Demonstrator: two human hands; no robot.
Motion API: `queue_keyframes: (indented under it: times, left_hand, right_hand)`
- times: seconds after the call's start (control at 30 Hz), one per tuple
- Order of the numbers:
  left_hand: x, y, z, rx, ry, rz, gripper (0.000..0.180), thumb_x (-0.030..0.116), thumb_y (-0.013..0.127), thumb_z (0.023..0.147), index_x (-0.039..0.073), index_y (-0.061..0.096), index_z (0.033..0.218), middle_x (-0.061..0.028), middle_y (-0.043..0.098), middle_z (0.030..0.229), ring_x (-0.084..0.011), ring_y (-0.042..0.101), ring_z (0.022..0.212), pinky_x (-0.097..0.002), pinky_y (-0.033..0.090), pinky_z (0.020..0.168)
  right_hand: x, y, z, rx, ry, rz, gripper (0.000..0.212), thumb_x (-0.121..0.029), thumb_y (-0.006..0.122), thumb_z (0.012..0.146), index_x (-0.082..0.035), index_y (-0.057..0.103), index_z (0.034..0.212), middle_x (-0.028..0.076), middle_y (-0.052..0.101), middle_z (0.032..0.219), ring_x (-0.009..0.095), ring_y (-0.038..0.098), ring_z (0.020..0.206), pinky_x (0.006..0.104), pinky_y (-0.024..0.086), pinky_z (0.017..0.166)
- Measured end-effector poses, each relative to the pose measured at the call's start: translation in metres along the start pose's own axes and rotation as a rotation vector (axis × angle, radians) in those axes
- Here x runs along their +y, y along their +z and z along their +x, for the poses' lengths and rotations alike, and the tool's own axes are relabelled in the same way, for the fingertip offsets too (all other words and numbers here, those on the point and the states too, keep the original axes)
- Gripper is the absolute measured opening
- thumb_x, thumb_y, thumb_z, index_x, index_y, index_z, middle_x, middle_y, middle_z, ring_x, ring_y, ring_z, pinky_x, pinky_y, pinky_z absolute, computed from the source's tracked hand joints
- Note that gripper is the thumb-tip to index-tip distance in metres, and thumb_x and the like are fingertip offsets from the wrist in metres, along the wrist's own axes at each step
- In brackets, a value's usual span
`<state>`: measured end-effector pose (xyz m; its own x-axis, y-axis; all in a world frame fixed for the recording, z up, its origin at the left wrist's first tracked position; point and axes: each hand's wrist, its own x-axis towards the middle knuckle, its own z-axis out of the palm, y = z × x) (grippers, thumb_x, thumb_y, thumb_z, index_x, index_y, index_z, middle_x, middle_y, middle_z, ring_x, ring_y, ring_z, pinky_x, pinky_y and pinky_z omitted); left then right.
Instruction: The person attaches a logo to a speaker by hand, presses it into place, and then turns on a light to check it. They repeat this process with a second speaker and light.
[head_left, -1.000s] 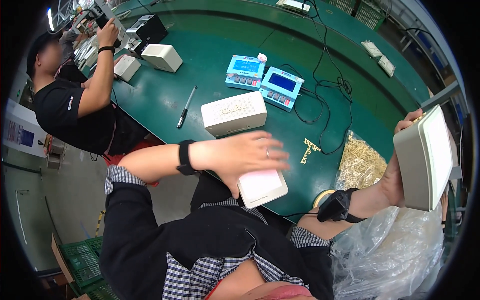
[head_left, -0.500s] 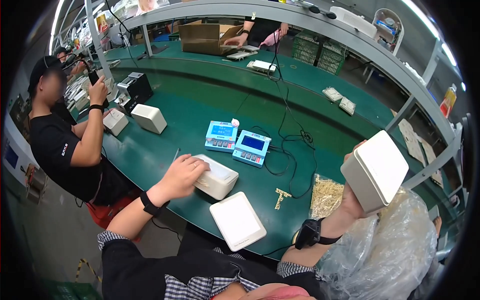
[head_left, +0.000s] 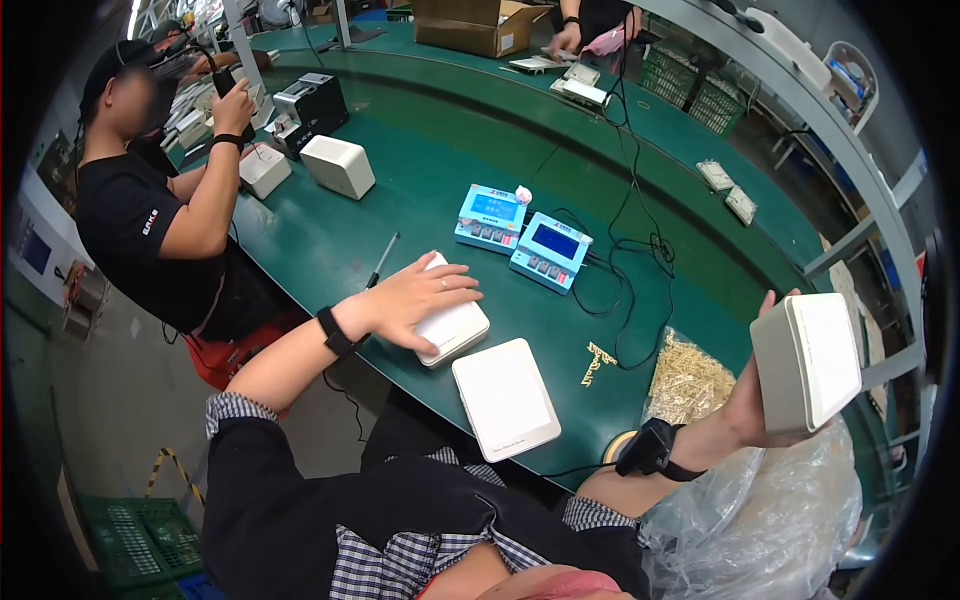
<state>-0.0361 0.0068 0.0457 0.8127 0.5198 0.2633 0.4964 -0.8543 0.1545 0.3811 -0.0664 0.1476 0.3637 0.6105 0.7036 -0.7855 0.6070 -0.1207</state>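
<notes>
My left hand (head_left: 428, 303) lies with fingers spread over the top of a white rectangular box (head_left: 462, 328) on the green table. The palm and fingers hide much of that box. Raised at the right, my right hand (head_left: 745, 402) grips another white box (head_left: 828, 360) from its side and below, its pale flat face turned to the right. Between the two hands, a flat white panel (head_left: 505, 398) rests near the table's front edge, just beside the first box. A slim pen-like tool (head_left: 382, 260) sits beyond my left wrist.
Two blue devices with screens (head_left: 520, 235) stand mid-table, trailing black cables (head_left: 640, 245). Small gold-coloured pieces (head_left: 598, 362) lie near a clear bag of them (head_left: 688, 375). Plastic wrap (head_left: 770, 500) bulks at right. A co-worker (head_left: 150, 200) holds a tool at left, near more white boxes (head_left: 338, 166).
My left hand has gone from the box's left edge to spreading across its top. The box in my right hand has moved outward and turned. The whole view has shifted.
</notes>
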Motion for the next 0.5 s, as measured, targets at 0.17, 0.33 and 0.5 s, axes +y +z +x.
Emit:
queue_keyframes:
  times: [0.17,0.33,0.5]
  left_hand:
    - [-0.02,0.02,0.01,-0.146,-0.095,-0.008,0.056,0.055,0.058,0.081,0.007,0.055,0.111,-0.0129,0.056,0.115,-0.0316,0.049,0.118,-0.0617,0.023,0.108]
    - [-0.024,0.03,0.005,-0.028,-0.1,-0.064,0.058,0.058,0.058,0.082,0.006,0.057,0.107,-0.012,0.056,0.107,-0.0303,0.051,0.111,-0.0602,0.024,0.108]
    - [-0.023,0.027,0.004,0.028,-0.151,-0.057,0.057,0.06,0.058,0.082,0.007,0.059,0.104,-0.0116,0.057,0.107,-0.0297,0.051,0.112,-0.0589,0.025,0.107]
  right_hand:
    - [0.006,-0.001,0.012,0.437,-0.148,-0.318,0.077,-0.044,0.064,0.081,-0.005,0.039,0.142,0.024,0.036,0.146,0.048,0.031,0.134,0.0706,0.014,0.11]
    - [0.006,-0.086,0.065,0.788,0.156,-0.373,0.059,-0.044,0.055,0.087,-0.012,0.047,0.137,0.016,0.045,0.142,0.043,0.036,0.133,0.0736,0.018,0.105]
    - [0.019,-0.209,0.104,0.891,0.4,-0.383,0.059,-0.053,0.044,0.091,-0.016,0.048,0.136,0.014,0.048,0.139,0.042,0.039,0.13,0.0708,0.021,0.105]
